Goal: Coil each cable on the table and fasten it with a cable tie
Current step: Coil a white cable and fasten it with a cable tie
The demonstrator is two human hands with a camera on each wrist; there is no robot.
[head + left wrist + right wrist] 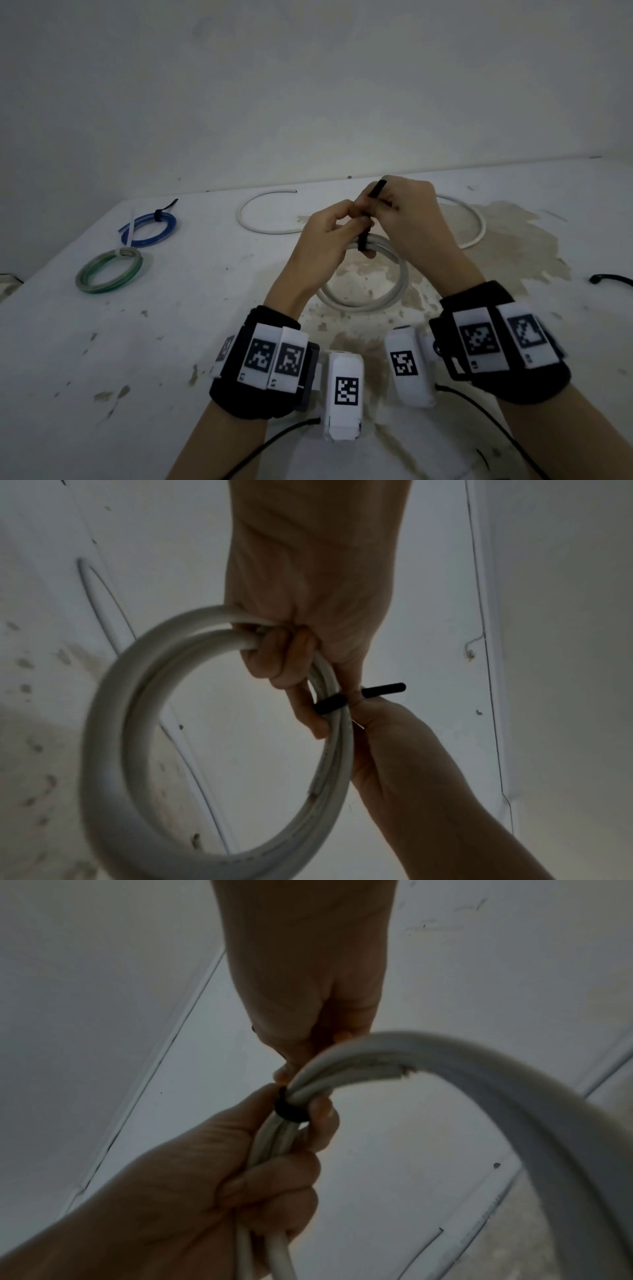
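A white cable coil (406,274) hangs above the table between both hands. My left hand (346,226) grips the coil's bundled strands at the top. A black cable tie (363,240) is looped round those strands, and its tail (376,190) sticks up. My right hand (380,205) pinches that tail just above the loop. In the left wrist view, the left hand (291,669) clasps the coil (113,723), with the tie (329,704) beside the fingers. In the right wrist view, the right hand (301,1053) meets the tie (291,1111) on the coil (514,1096).
On the stained white table (205,325), a blue coil (150,240) with a black tie and a green coil (109,284) with a white tie lie at the left. Loose white cables (241,219) (483,226) curve behind the hands. A black cable end (609,278) lies at the right edge.
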